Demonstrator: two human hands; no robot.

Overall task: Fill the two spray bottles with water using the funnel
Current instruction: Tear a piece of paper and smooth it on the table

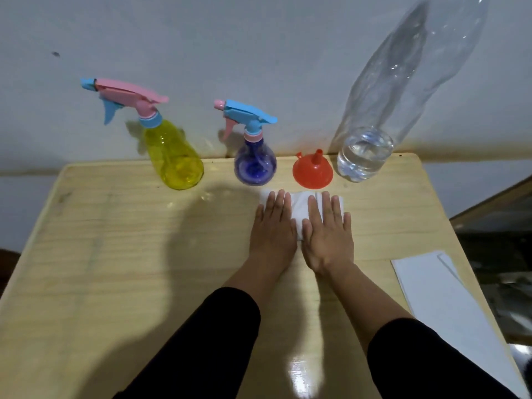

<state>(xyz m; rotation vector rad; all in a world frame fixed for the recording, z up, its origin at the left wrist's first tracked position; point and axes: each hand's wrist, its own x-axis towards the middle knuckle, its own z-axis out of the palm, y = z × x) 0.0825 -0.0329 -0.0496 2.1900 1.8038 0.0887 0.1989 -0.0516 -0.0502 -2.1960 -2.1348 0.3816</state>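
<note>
A yellow spray bottle (172, 156) with a pink and blue trigger head stands at the back left of the wooden table (100, 254). To its right stands a smaller blue spray bottle (255, 165) with a blue and pink head. A red funnel (313, 171) lies mouth-down beside it, spout up. A tall clear plastic bottle (374, 116) with a little water at its bottom stands at the back right. My left hand (273, 226) and my right hand (328, 231) lie flat, side by side, pressing a folded white cloth (299, 208) in front of the funnel.
White sheets of paper (443, 298) lie along the table's right edge. A grey wall (259, 53) rises right behind the bottles. Small wet spots (210, 197) glisten on the wood near the yellow bottle. A dark floor area shows past the right edge.
</note>
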